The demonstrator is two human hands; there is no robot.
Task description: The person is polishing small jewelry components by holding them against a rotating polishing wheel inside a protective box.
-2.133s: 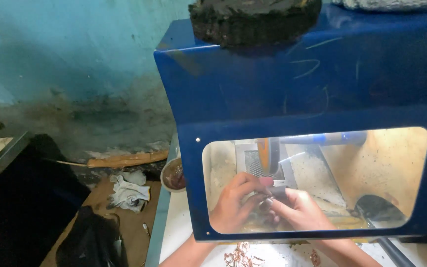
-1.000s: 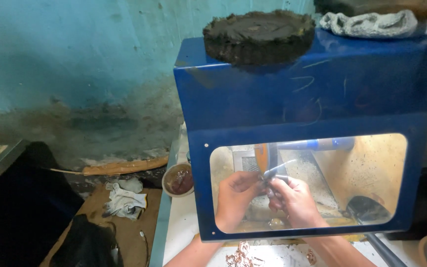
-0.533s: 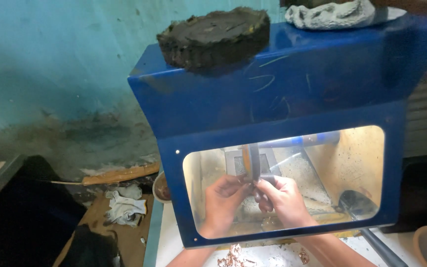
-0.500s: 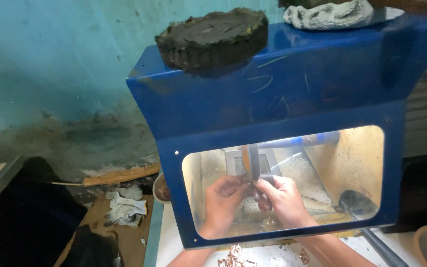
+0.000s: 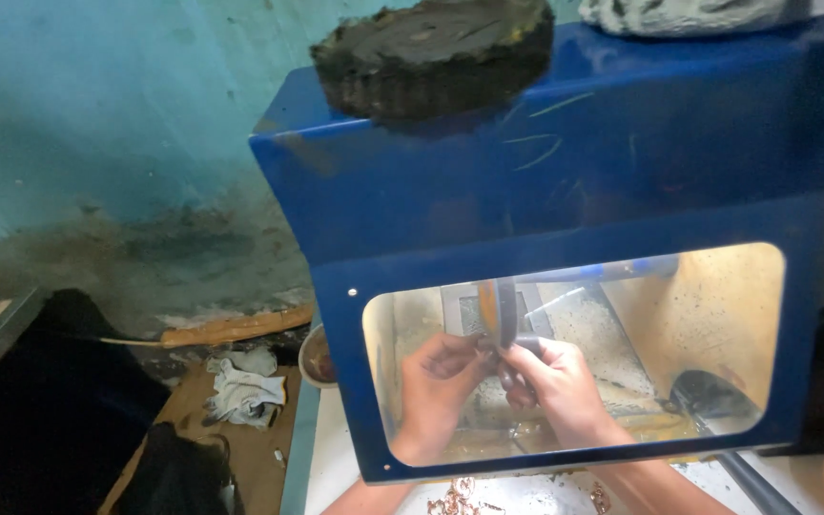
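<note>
Both my hands reach under a blue box-shaped hood (image 5: 565,191) and show through its clear front window (image 5: 717,315). My left hand (image 5: 436,386) and my right hand (image 5: 560,381) meet at the middle, fingers pinched around a small dark piece (image 5: 509,358). The piece is pressed against the lower edge of a thin orange wheel (image 5: 500,310) that stands upright inside. Exactly how each hand grips the small piece is blurred by the window.
A dark round pad (image 5: 436,52) and a grey rag (image 5: 689,14) lie on the hood's top. A black hose (image 5: 717,410) enters at the right. Left of the bench sit a small bowl (image 5: 315,358), white rags (image 5: 240,386), a wooden stick (image 5: 236,327) and a black bag (image 5: 174,472).
My view has swung, so the hood sits a little further right in the picture. My hands stay together at the wheel, holding the small piece.
</note>
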